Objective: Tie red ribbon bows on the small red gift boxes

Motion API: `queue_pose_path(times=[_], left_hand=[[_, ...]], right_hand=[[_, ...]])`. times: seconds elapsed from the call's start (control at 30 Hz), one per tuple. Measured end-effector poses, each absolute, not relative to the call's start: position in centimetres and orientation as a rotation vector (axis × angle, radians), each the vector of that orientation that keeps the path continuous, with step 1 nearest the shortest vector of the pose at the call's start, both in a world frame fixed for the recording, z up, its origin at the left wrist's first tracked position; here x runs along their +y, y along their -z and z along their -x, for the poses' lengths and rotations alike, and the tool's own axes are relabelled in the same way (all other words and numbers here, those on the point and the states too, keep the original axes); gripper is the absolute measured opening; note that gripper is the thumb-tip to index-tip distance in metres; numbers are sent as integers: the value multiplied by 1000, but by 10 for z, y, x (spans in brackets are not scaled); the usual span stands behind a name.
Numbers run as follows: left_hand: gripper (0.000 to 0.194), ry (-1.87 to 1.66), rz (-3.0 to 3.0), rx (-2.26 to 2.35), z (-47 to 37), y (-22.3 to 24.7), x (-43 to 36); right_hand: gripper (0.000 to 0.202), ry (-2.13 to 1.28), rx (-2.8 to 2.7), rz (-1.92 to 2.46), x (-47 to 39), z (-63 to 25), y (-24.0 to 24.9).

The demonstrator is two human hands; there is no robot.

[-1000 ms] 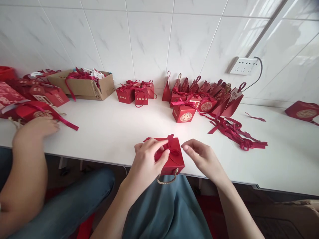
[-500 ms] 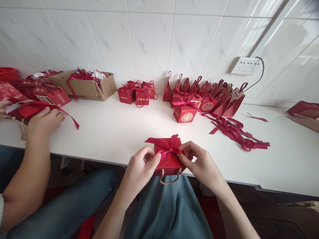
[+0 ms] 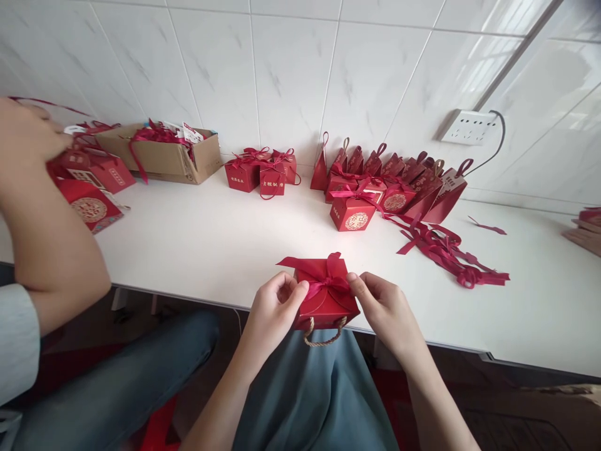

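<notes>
At the table's front edge sits a red gift box [image 3: 323, 307] with a twisted rope handle [image 3: 325, 342] hanging on the near side. A dark pink ribbon [image 3: 327, 282] is tied in a bow on its top. My left hand [image 3: 278, 313] is closed at the box's left side, thumb and forefinger pinching the left part of the bow. On the right, my right hand [image 3: 385, 308] is closed, with its thumb and forefinger pinching the bow's right part. The curled fingers hide the ends of the bow they hold.
Several red gift boxes [image 3: 353, 214] and a heap of loose ribbons [image 3: 451, 254] stand right of centre on the white table [image 3: 188, 244]. Behind are more boxes [image 3: 244, 175] and a cardboard box [image 3: 164, 160] of ribbons. A co-worker's arm [image 3: 51, 207] reaches in at left.
The co-worker's arm has risen, and a red box now shows beneath it. My hands stay at the bow, the right thumb slightly higher. The view has shifted a little.
</notes>
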State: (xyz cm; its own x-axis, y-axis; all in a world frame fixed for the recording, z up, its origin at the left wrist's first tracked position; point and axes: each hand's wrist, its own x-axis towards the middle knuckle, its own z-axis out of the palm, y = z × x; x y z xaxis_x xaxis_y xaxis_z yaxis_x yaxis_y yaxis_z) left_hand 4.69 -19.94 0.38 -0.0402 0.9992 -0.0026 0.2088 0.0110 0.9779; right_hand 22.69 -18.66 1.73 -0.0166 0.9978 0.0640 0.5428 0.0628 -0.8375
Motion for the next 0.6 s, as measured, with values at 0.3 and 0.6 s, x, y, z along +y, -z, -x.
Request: queue_pose_path(times=[0.3, 0.6], left_hand=[[33, -1192, -1242, 1312, -48, 3, -195], [32, -1249, -1168, 1152, -47, 17, -190]], right_hand=[[41, -1215, -1473, 1386, -182, -227, -6], [38, -1557, -1154, 1095, -176, -231, 1]])
